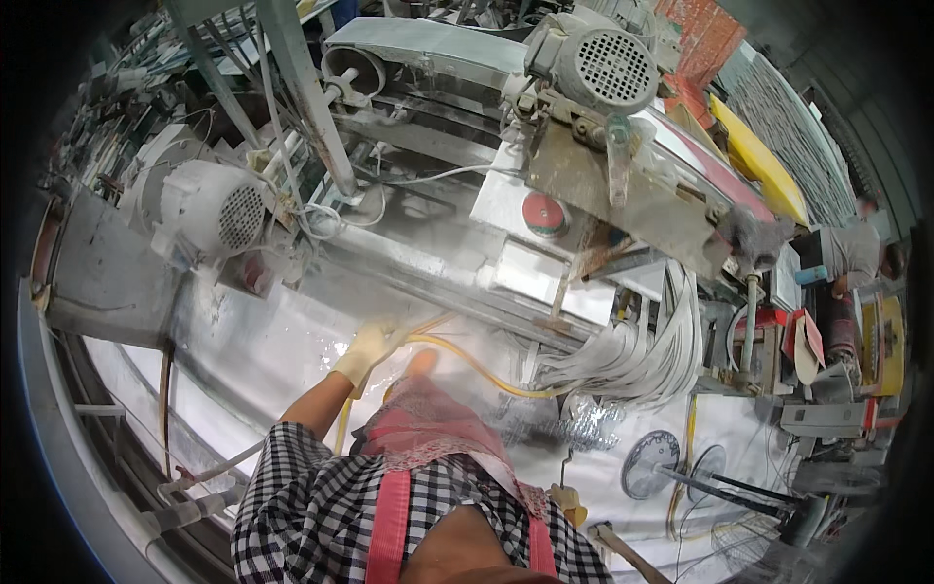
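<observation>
A gray motor (209, 209) sits at the left. Near the middle, the gloved left hand (366, 352) has its grip around a yellow hose (474, 362) that bends right. Lower down, a yellow bit may be the right hand (569, 505); I can't tell its grip.

Two grey motors (611, 70), a red disc (544, 213), bundled pale strips (637, 355).

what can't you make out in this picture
All in the head view:
- How the left hand grips the yellow hose: fingers blurred.
- Where the hose's right-hand stretch ends: lost at the pale hanging strips.
- What the co-worker is handling: too small and blurred, near the dark rim.
</observation>
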Tool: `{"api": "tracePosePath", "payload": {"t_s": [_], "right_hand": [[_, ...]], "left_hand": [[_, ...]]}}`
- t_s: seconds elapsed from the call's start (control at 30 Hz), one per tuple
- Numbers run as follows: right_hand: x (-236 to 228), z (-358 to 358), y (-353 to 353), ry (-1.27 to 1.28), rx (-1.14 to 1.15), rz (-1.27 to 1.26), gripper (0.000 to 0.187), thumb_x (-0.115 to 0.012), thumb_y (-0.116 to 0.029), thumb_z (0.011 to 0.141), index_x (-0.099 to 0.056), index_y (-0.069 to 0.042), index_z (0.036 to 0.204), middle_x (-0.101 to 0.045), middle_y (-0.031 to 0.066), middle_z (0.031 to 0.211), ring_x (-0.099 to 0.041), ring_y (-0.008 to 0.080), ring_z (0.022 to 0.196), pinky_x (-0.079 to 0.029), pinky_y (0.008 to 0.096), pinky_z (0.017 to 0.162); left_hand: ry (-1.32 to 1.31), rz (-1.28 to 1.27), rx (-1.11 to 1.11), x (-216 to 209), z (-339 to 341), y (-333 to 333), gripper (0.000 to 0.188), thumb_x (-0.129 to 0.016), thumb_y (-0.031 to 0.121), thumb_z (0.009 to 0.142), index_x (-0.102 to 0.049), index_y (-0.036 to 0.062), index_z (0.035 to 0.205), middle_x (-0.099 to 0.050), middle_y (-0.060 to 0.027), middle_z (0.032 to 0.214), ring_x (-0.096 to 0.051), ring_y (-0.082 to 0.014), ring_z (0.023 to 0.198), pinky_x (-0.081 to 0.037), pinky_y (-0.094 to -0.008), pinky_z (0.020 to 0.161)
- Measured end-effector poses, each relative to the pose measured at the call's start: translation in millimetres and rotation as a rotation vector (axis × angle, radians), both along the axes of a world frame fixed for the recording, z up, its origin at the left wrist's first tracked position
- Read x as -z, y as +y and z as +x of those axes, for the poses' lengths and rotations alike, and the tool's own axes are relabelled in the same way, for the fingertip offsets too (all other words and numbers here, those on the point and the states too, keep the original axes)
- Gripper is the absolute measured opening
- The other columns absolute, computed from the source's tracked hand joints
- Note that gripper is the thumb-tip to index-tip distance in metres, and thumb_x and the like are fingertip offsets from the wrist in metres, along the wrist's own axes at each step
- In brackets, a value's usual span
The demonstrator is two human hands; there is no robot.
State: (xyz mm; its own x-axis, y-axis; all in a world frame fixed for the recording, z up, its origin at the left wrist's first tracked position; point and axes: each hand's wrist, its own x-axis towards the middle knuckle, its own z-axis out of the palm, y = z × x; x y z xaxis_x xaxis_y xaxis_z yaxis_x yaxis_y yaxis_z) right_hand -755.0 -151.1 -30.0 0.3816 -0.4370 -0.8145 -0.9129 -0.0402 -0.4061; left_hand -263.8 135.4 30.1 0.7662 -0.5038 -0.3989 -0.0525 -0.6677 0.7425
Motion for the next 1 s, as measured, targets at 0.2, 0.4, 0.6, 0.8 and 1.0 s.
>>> {"api": "tracePosePath", "payload": {"t_s": [0.2,0.4,0.6,0.8,1.0], "right_hand": [[-26,62,12,0.262,0.485,-0.005,0.039,-0.05,-0.03,0.093,-0.069,0.002,0.105,-0.076,0.016,0.081,-0.052,0.0174,0.043,-0.042,0.0333,0.043],[0,131,-3,0.308,0.601,-0.02,0.039,-0.051,-0.033,0.093,-0.068,0.0,0.103,-0.073,0.014,0.077,-0.053,0.0176,0.045,-0.042,0.0337,0.045],[21,156,-22,0.326,0.613,-0.038,0.039,-0.053,-0.036,0.093,-0.068,-0.001,0.101,-0.071,0.0121,0.074,-0.054,0.0178,0.047,-0.043,0.0342,0.046],[25,147,-19,0.345,0.617,-0.084,0.04,-0.055,-0.039,0.093,-0.068,-0.002,0.099,-0.069,0.0102,0.07,-0.055,0.018,0.048,-0.043,0.0347,0.047],[-42,137,-1,0.403,0.207,-0.347,0.044,-0.056,-0.051,0.093,-0.067,-0.008,0.095,-0.063,0.0061,0.067,-0.057,0.0188,0.051,-0.047,0.0373,0.054]], "left_hand": [[-0.496,-0.184,0.132,12,84,-99,0.031,-0.064,0.025,0.092,-0.072,-0.0004,0.108,-0.07,-0.0186,0.114,-0.066,-0.0353,0.105,-0.05,-0.0417,0.096],[-0.678,-0.583,0.562,-11,154,-223,0.033,-0.061,0.015,0.086,-0.064,0.0018,0.116,-0.066,-0.0174,0.111,-0.06,-0.0358,0.109,-0.047,-0.0449,0.096],[-0.824,-0.31,0.651,-14,155,-299,0.051,-0.062,0.022,0.085,-0.058,-0.0001,0.131,-0.058,-0.0176,0.134,-0.051,-0.0318,0.127,-0.034,-0.0449,0.115],[-0.567,-0.443,0.623,10,151,-332,0.045,-0.049,0.023,0.095,-0.054,0.0118,0.139,-0.053,-0.0097,0.145,-0.04,-0.0245,0.142,-0.023,-0.0383,0.124],[-0.459,-0.516,0.555,14,167,-338,0.033,-0.056,0.012,0.091,-0.063,-0.0022,0.12,-0.064,-0.0197,0.124,-0.058,-0.0352,0.12,-0.039,-0.0418,0.111]]}}
